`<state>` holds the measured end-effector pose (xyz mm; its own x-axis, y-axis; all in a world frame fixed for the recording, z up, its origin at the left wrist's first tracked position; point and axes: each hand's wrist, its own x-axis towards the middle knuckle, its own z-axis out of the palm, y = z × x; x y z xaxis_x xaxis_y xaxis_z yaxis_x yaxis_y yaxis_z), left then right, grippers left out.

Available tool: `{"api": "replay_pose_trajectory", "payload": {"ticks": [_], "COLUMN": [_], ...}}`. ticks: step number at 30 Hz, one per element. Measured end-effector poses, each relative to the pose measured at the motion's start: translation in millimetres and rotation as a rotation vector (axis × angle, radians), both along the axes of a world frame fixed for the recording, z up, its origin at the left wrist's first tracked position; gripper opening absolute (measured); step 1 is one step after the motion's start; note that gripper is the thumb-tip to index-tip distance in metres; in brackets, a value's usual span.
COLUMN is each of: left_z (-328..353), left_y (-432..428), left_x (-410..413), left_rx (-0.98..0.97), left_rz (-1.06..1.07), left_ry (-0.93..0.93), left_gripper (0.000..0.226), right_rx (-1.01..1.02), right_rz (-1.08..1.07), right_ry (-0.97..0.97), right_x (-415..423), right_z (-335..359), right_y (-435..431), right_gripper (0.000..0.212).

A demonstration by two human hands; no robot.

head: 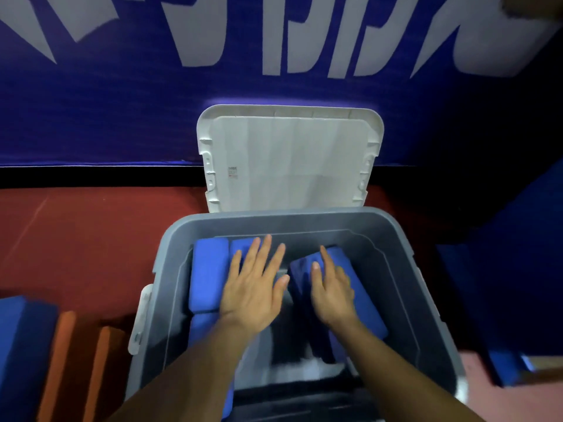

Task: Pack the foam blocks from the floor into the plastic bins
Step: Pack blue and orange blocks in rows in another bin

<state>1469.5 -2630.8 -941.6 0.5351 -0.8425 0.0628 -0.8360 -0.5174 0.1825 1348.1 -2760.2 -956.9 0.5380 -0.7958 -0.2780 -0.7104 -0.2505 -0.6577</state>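
We press blocks [208,272] into the part-filled bin [304,220], left hand [254,287] and right hand [332,289] open-fingered; orange blocks [61,354] lie at eight o'clock.

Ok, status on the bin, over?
Left hand open over blue blocks. Right hand open on tilted blue block. Grey bin part filled; orange blocks wait on floor.
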Motion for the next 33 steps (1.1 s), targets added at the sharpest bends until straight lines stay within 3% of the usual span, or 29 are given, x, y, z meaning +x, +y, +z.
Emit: {"api": "replay_pose_trajectory", "payload": {"ticks": [3, 5, 10, 13, 18, 22, 27, 29, 33], "left_z": [-5.8, -11.0, -33.4, -38.3, -29.2, -8.4, 45.1, 63.5, 94.1], "left_y": [-26.8, -43.3, -65.9, -69.5, -65.9, -56.6, -24.1, -3.0, 28.9], "left_x": [-40.6, -69.5, -118.2, -126.5, -117.7, -100.0, -78.5, -78.7, -83.4], "left_rx": [0.0, 0.086, 0.305, 0.302, 0.261, 0.164, -0.06, -0.145, -0.103], "left_rz": [-0.091, -0.094, 0.165, 0.236, 0.272, 0.195, 0.169, 0.163, 0.216], "left_ry": [0.182, 0.305, 0.699, 0.741, 0.801, 0.806, 1.018, 1.036, 0.877], "left_gripper": [0.06, 0.073, 0.063, 0.067, 0.07, 0.077, 0.069, 0.067, 0.062], "right_rx": [-0.003, 0.069, 0.238, 0.281, 0.28, 0.184, 0.104, 0.159, 0.275], "right_rz": [-0.046, -0.072, -0.108, -0.136, -0.183, -0.233, -0.33, -0.313, -0.148], "right_ry": [0.132, 0.165, 0.253, 0.304, -0.019, -0.246, -0.495, -0.536, -0.477], "right_x": [-46.8, -69.0, -83.8, -84.7, -87.2, -87.7, -80.5, -69.6, -56.4], "right_z": [-12.0, -18.2, -26.0, -27.9, -12.2, 28.5, 69.8, 79.5, 98.6], "right_y": [-31.8, -43.5, -46.5, -42.5, -35.5, -19.1, 15.0, 31.4, 68.0], "right_gripper": [0.058, 0.062, 0.079, 0.086, 0.075, 0.047, 0.032, 0.03, 0.047]}}
